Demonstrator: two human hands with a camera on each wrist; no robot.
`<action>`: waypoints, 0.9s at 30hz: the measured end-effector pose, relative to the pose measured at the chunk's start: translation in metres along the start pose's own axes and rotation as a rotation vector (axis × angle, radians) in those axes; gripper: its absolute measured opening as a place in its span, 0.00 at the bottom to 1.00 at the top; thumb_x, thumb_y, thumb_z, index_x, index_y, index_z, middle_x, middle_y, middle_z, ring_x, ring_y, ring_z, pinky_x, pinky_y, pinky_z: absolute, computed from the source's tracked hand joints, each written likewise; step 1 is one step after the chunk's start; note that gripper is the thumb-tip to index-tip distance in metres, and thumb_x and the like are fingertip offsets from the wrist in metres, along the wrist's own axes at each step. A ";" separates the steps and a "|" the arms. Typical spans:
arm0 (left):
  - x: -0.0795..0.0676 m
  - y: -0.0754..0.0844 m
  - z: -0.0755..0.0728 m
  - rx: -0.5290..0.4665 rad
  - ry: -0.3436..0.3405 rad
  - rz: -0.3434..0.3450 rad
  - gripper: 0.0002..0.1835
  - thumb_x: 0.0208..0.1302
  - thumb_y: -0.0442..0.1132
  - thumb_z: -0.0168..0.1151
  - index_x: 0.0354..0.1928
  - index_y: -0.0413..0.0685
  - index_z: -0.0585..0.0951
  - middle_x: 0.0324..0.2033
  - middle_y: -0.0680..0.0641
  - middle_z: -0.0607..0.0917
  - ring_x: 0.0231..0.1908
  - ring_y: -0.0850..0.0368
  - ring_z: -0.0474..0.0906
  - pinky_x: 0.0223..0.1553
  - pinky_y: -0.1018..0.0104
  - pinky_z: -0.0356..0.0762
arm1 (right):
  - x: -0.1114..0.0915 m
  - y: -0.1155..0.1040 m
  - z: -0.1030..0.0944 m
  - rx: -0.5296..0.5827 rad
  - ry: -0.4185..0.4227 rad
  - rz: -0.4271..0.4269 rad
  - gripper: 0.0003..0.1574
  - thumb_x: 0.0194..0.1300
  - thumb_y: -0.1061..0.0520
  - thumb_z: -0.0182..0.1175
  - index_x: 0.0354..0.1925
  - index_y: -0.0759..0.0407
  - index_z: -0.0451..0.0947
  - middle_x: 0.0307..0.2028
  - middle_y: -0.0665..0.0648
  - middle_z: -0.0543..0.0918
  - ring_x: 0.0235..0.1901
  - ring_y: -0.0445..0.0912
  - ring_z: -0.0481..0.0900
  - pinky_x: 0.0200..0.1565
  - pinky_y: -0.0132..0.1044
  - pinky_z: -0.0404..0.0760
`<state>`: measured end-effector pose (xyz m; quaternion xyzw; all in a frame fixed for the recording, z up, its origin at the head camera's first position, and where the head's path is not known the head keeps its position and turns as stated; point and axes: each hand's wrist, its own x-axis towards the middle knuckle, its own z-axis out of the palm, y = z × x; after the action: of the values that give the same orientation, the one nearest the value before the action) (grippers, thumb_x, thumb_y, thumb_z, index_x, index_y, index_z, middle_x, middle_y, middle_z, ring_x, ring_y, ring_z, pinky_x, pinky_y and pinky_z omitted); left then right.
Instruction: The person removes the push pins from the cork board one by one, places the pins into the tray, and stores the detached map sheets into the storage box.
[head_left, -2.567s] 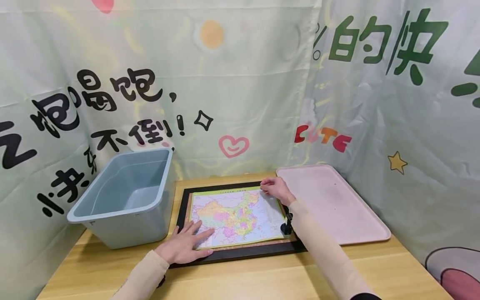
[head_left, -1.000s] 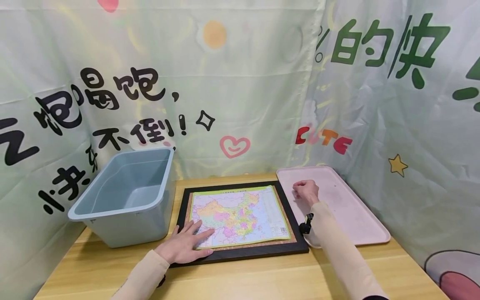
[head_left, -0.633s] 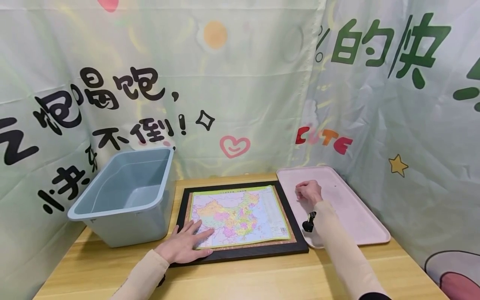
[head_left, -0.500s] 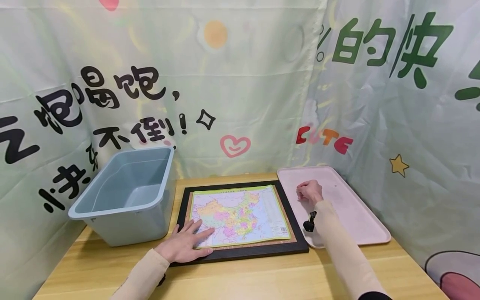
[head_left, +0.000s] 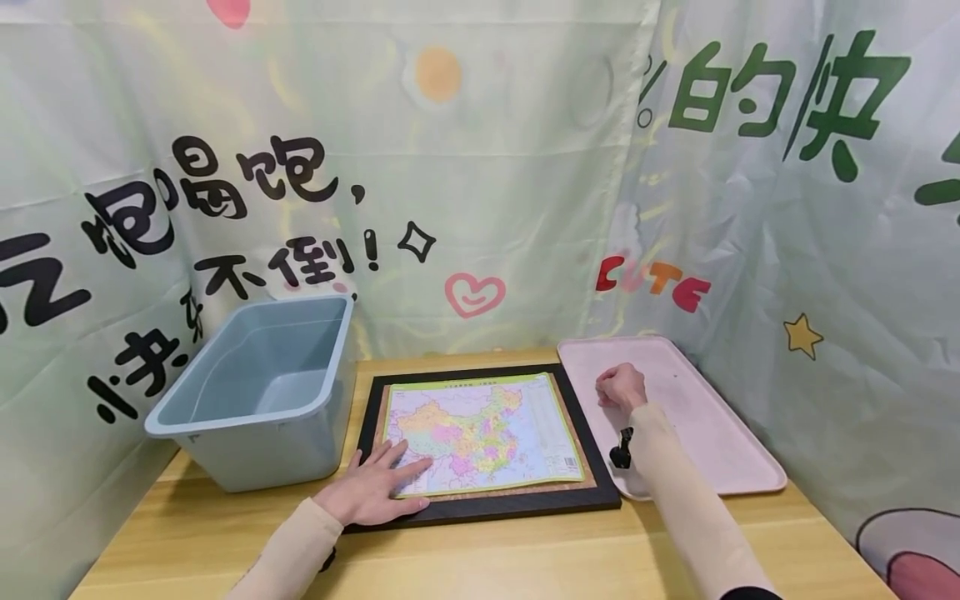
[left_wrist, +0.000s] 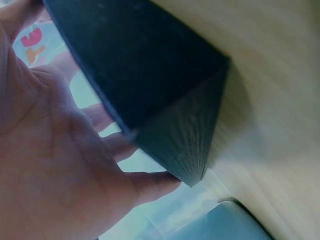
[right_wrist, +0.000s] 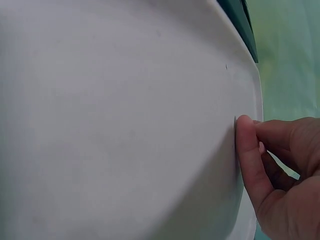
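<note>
At ten o'clock stands a light-blue rectangular plastic tub [head_left: 262, 454]; at two o'clock, a pale-pink rectangular tray [head_left: 708, 446] with a tiny dark speck [head_left: 674, 376]. Between them, a black cork-backed frame [head_left: 525, 503] bears a multicoloured paper map [head_left: 480, 437]. The left hand [head_left: 375, 487] spreads wide across its seven-o'clock corner. The right hand [head_left: 622, 387], earlier at the map's one-o'clock corner, is now over the tray's ten-o'clock area, fingertips together; whether they pinch anything, I cannot tell.

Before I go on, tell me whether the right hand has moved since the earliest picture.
Yes, the right hand moved rightward, from over the black frame to over the pink tray.
</note>
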<state>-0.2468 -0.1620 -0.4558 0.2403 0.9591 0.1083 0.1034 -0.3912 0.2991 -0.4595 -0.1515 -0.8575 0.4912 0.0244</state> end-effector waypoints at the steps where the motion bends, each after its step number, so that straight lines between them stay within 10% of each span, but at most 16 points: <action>1: 0.000 0.000 0.000 0.001 0.002 -0.001 0.37 0.63 0.75 0.46 0.72 0.75 0.65 0.75 0.43 0.58 0.75 0.37 0.50 0.65 0.25 0.45 | 0.000 0.000 0.000 0.000 -0.002 -0.007 0.11 0.61 0.67 0.59 0.42 0.72 0.81 0.24 0.56 0.80 0.18 0.40 0.81 0.25 0.32 0.82; 27: 0.004 0.000 -0.005 -0.014 0.030 0.022 0.35 0.63 0.71 0.52 0.69 0.69 0.71 0.73 0.39 0.61 0.73 0.33 0.53 0.60 0.21 0.49 | -0.017 -0.003 -0.001 -0.122 -0.019 -0.158 0.11 0.66 0.62 0.59 0.42 0.69 0.82 0.28 0.58 0.83 0.23 0.43 0.77 0.27 0.33 0.78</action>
<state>-0.2512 -0.1609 -0.4512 0.2484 0.9571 0.1198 0.0895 -0.3756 0.2931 -0.4545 -0.0799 -0.8952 0.4361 0.0454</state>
